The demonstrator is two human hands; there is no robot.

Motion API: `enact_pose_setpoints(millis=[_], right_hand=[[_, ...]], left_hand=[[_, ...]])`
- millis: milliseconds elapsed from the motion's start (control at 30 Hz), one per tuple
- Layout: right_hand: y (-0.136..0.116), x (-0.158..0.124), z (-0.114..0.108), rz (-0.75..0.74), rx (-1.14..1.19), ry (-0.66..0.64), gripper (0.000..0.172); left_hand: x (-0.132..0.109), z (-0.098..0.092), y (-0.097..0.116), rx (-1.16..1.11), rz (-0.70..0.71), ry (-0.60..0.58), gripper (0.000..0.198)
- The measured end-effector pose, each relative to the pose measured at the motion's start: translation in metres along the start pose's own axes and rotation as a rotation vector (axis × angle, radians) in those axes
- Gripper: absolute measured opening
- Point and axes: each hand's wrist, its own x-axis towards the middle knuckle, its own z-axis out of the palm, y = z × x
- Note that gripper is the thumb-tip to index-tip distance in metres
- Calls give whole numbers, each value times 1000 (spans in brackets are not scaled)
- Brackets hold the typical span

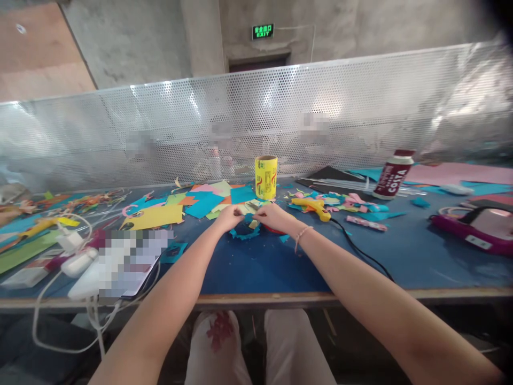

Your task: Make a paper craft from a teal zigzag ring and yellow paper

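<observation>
My left hand (pixel 230 217) and my right hand (pixel 277 218) nearly meet at the middle of the blue table. Both have their fingers pinched on a small piece of blue paper (pixel 249 218) between them. Just below the fingertips lies a curved strip of fringed blue paper (pixel 244 235); whether it joins the held piece I cannot tell. Red scissor-like handles (pixel 273 230) show partly under my right hand. Behind the hands stands a yellow printed roll (pixel 266 177). To the right of my right hand lies a yellow glue gun (pixel 315 206) with a black cord.
Coloured paper sheets (pixel 205 203) and scraps cover the table's back and left. A phone (pixel 146 262) and white cables (pixel 36 321) lie front left. At right are a maroon COSTA bottle (pixel 394 175) and a purple case (pixel 460 233). A perforated metal screen (pixel 180 133) stands behind.
</observation>
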Motion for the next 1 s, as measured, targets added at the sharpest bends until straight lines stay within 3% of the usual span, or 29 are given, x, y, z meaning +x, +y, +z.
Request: enact_pose_setpoints(millis=[167, 367, 500, 733, 1000], right_hand=[[-4, -1, -9, 83, 15, 109, 37], [-8, -2, -14, 127, 70, 212, 33], [-8, -2, -14, 57, 114, 261, 30], [-15, -3, -17, 85, 310, 176, 28], [-16, -5, -18, -59, -19, 286, 36]], left_hand=[[0, -6, 5, -336, -213, 75, 14], [-6, -12, 21, -759, -302, 128, 19], [-9, -15, 29, -863, -304, 129, 18], [-10, -13, 32, -910, -263, 118, 12], [-14, -10, 43, -960, -294, 53, 15]])
